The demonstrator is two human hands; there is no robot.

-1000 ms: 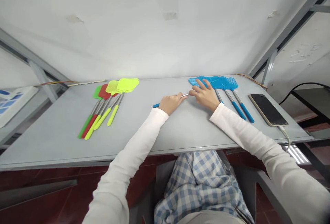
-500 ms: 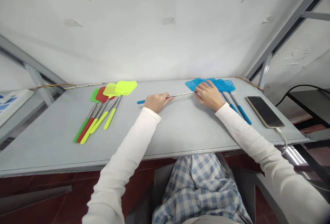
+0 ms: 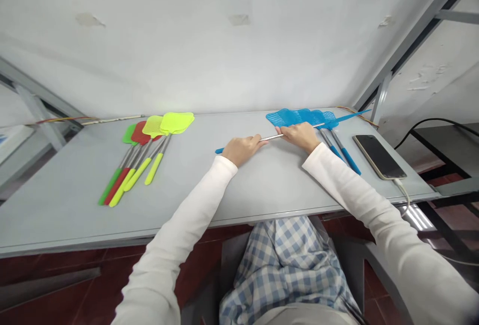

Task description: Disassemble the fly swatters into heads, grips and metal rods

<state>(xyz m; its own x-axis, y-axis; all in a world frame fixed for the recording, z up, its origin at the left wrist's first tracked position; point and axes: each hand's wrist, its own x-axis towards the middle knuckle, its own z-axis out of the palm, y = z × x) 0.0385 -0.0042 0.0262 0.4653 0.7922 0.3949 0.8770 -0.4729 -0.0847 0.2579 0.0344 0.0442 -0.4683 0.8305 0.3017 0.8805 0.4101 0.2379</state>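
Note:
A blue fly swatter [image 3: 271, 137] with a metal shaft is held crosswise above the table. My left hand [image 3: 242, 150] is closed around its handle end, and the blue grip tip sticks out to the left. My right hand [image 3: 300, 136] is closed on the shaft nearer the head. The swatter's blue head [image 3: 354, 116] shows edge-on, pointing right. Behind my right hand lie several blue fly swatters [image 3: 290, 117], heads toward the wall and handles toward me, partly hidden by the hand.
On the left of the grey table [image 3: 202, 190] lie green, red and yellow fly swatters [image 3: 175, 122], overlapping. A smartphone [image 3: 378, 157] with a white cable [image 3: 403, 190] lies at the right. A white wall [image 3: 209, 55] stands behind, with metal frame bars at both sides.
My right hand now grips the shaft with the swatter head showing beyond it to the right. My left hand has shifted slightly right in view, with less grip showing.

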